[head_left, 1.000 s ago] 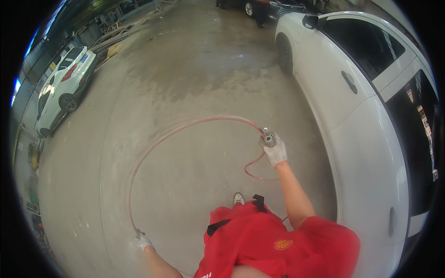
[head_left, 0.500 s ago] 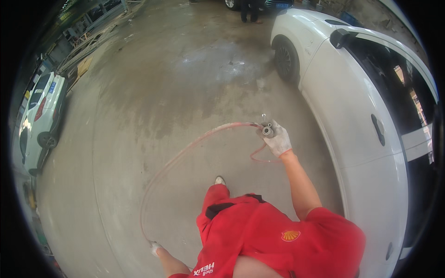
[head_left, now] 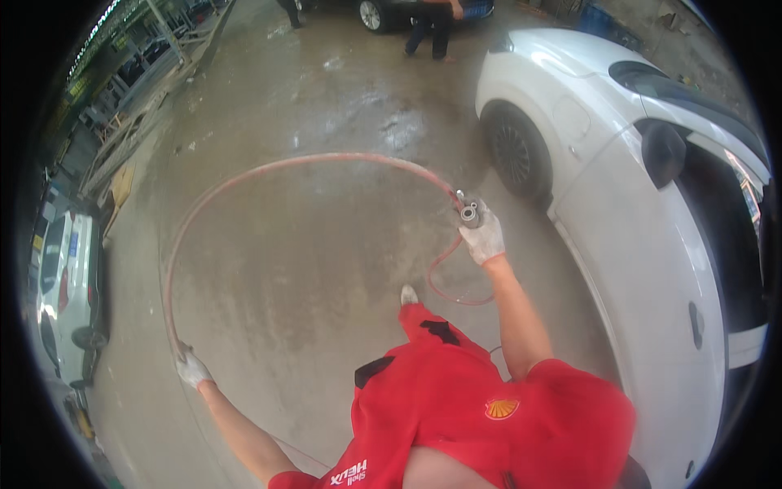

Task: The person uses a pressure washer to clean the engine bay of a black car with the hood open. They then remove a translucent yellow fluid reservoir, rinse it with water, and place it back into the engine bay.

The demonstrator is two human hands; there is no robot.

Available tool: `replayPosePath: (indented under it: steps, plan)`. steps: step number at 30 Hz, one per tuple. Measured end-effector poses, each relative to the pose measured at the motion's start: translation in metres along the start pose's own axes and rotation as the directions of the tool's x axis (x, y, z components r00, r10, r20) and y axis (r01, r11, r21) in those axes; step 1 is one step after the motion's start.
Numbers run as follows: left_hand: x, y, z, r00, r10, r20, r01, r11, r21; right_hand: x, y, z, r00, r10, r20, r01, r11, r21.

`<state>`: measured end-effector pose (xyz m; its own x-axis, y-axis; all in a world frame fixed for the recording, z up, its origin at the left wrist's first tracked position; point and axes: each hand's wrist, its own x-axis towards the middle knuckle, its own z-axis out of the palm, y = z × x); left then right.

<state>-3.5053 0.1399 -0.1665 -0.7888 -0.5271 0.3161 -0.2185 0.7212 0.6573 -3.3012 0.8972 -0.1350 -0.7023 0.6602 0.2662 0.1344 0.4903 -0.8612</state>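
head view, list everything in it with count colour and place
hose: 1, pale red, arching across the middle
metal tool: 1, grey, right of centre
near car: 1, white, right side
far car: 1, white, left edge
dark car: 1, black, top edge
other people: 2, dark trousers, top edge, partly cut off
floor: 1, grey, wet-looking toward the top
clutter: uncounted, mixed colours, left edge, too blurred to name
work clothes: 1 set, red, bottom centre
shoe: 1, pale, centre
forearms: 2, bare, lower half
left grip: 1, white-gloved, lower left, holding the hose
right grip: 1, white-gloved, right of centre, holding the metal tool
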Motion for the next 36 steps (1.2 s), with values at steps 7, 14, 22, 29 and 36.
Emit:
replayPosePath:
  steps: [7,14,22,29,36]
  plan:
    - [-0.040,0.038,0.219,0.573,-0.731,0.370,0.760,0.644,0.094,0.272,0.000,0.083,0.993,0.121,0.010,-0.121,0.984,0.128]
    - [-0.127,0.139,0.379,0.295,-0.932,0.209,0.902,0.344,0.261,0.494,0.042,0.147,0.992,0.041,0.115,-0.022,0.985,-0.169]
    - [0.202,0.340,0.670,0.797,-0.582,0.162,0.557,0.811,0.179,0.779,0.074,0.183,0.998,0.063,0.015,-0.057,0.964,-0.259]
    - [0.466,0.653,0.916,0.982,-0.105,0.156,0.117,0.990,-0.074,1.022,0.147,0.219,0.964,0.129,-0.234,-0.148,0.987,-0.067]
    - [0.503,0.889,1.173,0.957,0.017,0.288,0.042,0.979,-0.198,1.302,0.242,0.248,0.912,0.200,-0.358,-0.215,0.977,-0.002]
